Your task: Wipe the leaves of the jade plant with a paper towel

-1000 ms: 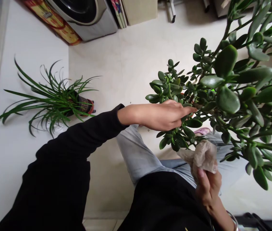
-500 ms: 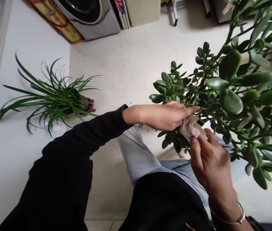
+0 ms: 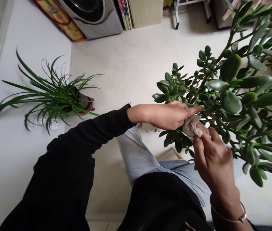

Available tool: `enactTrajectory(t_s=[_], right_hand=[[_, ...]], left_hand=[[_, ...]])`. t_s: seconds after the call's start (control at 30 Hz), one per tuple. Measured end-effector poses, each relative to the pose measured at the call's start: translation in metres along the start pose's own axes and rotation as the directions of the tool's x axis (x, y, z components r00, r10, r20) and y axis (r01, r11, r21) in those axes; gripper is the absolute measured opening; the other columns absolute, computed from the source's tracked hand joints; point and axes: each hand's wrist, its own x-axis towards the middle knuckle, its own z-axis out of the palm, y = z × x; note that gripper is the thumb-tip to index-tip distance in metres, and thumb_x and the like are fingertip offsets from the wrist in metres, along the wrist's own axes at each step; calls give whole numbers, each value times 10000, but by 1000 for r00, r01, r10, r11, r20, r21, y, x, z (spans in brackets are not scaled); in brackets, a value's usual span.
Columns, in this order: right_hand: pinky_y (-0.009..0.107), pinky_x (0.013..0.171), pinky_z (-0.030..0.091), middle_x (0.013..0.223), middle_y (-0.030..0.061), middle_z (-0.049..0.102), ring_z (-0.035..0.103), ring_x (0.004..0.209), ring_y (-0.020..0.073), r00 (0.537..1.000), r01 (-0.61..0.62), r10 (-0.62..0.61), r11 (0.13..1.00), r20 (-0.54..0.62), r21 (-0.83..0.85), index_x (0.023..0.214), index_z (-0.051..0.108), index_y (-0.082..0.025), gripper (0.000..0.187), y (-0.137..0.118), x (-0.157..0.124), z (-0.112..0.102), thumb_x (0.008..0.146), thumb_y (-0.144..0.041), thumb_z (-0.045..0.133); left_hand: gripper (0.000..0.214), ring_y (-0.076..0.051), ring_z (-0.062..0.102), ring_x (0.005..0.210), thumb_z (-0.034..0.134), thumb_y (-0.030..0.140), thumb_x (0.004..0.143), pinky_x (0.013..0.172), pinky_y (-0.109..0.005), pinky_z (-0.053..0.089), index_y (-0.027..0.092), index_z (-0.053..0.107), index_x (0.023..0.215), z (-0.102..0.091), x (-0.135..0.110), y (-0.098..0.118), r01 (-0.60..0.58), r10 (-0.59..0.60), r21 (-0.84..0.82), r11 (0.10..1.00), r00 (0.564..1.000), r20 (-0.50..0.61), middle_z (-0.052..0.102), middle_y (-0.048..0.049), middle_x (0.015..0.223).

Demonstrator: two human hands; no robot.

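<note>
A large jade plant [image 3: 232, 96] with thick oval leaves fills the right side of the view. My left hand [image 3: 172, 115] reaches into its lower branches, fingers curled round a small branch, index finger stretched out along it. My right hand [image 3: 213, 157] comes up from below, fingers closed on a crumpled brownish tissue [image 3: 193, 125]. The tissue presses against the leaves right under my left fingertips. A thin bangle [image 3: 229, 215] circles my right wrist.
A grass-like plant [image 3: 51, 99] in a dark pot with a red rim stands on the floor at the left. A front-loading washing machine [image 3: 90, 14] and a beige cabinet [image 3: 145, 11] are at the top. My legs in grey trousers [image 3: 145, 157] are below.
My right hand has risen with the tissue from below the plant up to the leaves beside my left fingers. My left hand has stayed on the branch.
</note>
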Motion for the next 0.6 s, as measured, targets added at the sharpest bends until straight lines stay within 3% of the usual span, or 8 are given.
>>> enactTrajectory(t_s=[0.1, 0.2, 0.27, 0.37, 0.6], right_hand=[[297, 543, 437, 1034, 103, 700, 628, 671, 178, 1000, -15, 15, 999, -9, 41, 1271, 684, -216, 379, 5, -8, 0, 1069, -327, 382], [381, 748, 548, 1159, 160, 709, 715, 974, 291, 985, -44, 56, 996, -163, 82, 1303, 674, -195, 413, 17, -28, 4, 1067, -330, 363], [395, 832, 558, 1207, 168, 716, 715, 1079, 313, 970, -79, 98, 992, -222, 95, 1342, 654, -192, 413, 25, -42, 7, 1069, -318, 371], [385, 825, 565, 1179, 152, 732, 729, 1058, 307, 976, -78, 104, 987, -191, 138, 1322, 659, -197, 373, 30, -50, 11, 1058, -323, 427], [344, 658, 508, 1097, 143, 673, 671, 826, 246, 999, -38, 39, 997, -6, 72, 1338, 633, -189, 408, 10, -24, 14, 1064, -352, 379]], left_hand=[[864, -269, 599, 1199, 446, 129, 873, 1093, -378, 429, 199, 179, 1692, 2, 1, 0, 15, -15, 24, 1000, 1000, -3, 684, -126, 1247], [878, -277, 592, 1196, 442, 113, 861, 1094, -390, 428, 193, 175, 1693, 5, 1, 0, 16, -16, 49, 999, 1000, -4, 679, -132, 1237], [887, -279, 591, 1184, 455, 108, 853, 1096, -394, 426, 194, 181, 1693, 5, 1, 0, 9, -10, 51, 999, 1000, 2, 683, -126, 1203], [907, -278, 589, 1173, 471, 92, 835, 1094, -396, 428, 220, 198, 1691, 5, 1, 0, 9, -9, 45, 999, 1000, -8, 684, -114, 1175], [916, -274, 597, 1191, 472, 72, 839, 1111, -397, 418, 236, 179, 1692, 9, 2, 0, 0, 1, 58, 998, 999, -32, 681, -116, 1188]])
